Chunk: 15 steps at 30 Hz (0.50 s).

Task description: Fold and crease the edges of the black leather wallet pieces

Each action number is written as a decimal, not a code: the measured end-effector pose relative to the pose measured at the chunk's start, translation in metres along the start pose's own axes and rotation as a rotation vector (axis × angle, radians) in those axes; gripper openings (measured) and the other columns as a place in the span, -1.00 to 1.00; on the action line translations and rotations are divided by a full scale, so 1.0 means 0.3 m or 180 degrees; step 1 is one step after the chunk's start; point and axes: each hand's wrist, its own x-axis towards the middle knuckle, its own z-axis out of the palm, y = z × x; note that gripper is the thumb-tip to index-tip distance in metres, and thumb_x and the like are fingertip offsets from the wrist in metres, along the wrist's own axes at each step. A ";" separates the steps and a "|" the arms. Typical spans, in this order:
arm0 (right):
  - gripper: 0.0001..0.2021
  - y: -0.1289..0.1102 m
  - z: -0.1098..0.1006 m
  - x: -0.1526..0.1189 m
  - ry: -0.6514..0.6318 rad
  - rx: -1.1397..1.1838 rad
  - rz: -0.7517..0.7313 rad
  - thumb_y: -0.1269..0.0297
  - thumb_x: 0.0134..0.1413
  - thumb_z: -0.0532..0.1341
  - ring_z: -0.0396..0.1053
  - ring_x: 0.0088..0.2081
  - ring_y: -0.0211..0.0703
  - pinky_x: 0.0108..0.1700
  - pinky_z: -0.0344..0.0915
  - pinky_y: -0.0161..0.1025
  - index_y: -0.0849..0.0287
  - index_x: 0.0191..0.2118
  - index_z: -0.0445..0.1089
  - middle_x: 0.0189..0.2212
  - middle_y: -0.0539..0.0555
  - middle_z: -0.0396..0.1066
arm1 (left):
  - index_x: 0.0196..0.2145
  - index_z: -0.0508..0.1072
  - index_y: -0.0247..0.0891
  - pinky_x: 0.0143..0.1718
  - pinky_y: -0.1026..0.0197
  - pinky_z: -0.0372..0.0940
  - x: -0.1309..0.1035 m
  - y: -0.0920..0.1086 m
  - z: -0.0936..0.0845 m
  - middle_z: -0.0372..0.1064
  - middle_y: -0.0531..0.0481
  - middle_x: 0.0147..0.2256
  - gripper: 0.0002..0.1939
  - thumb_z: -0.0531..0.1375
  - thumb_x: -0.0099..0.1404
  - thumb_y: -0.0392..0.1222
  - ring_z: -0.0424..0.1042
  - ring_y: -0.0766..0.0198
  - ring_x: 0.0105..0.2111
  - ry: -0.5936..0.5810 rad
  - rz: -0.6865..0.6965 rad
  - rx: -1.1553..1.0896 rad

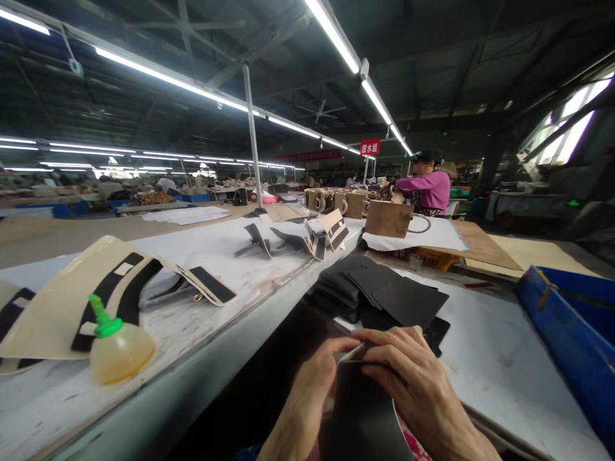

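Both hands, left hand and right hand, grip a black sheet low over the table. A stack of black pieces lies just beyond. A glue bottle stands at left.

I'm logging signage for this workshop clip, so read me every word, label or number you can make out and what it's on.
"胶水组": white characters on the red hanging sign under the ceiling lights.
Long red banner behind it: lettering too small and blurred to read.
Nothing else legible.
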 end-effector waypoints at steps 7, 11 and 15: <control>-0.84 0.010 0.011 -0.026 0.0045 0.1065 0.0540 0.30 0.34 0.16 0.44 -0.25 -0.21 -0.24 0.41 -0.27 0.10 -0.30 0.45 -0.20 0.08 0.36 | -0.11 0.59 -0.15 -0.18 0.31 0.36 0.073 0.022 -0.066 0.57 -0.03 -0.21 -0.72 0.14 0.42 -0.03 0.53 0.27 -0.23 -0.0602 -0.0014 -0.0032; -0.90 0.010 -0.010 -0.001 0.0077 0.1610 0.0833 0.31 0.27 0.24 0.41 -0.30 -0.23 -0.34 0.39 -0.35 0.09 -0.30 0.46 -0.28 0.05 0.32 | -0.07 0.60 -0.15 -0.17 0.25 0.37 0.101 0.068 -0.069 0.55 -0.07 -0.21 -0.74 0.21 0.36 -0.06 0.51 0.23 -0.24 -0.0813 0.0333 0.0316; -0.86 0.026 -0.032 0.051 0.0155 0.1599 0.0642 0.23 0.29 0.23 0.38 -0.34 -0.25 -0.40 0.35 -0.36 0.11 -0.32 0.46 -0.34 0.04 0.32 | -0.03 0.57 -0.18 -0.18 0.22 0.33 0.131 0.133 -0.063 0.46 -0.13 -0.18 -0.67 0.17 0.38 0.00 0.45 0.20 -0.20 -0.1037 0.0768 0.0616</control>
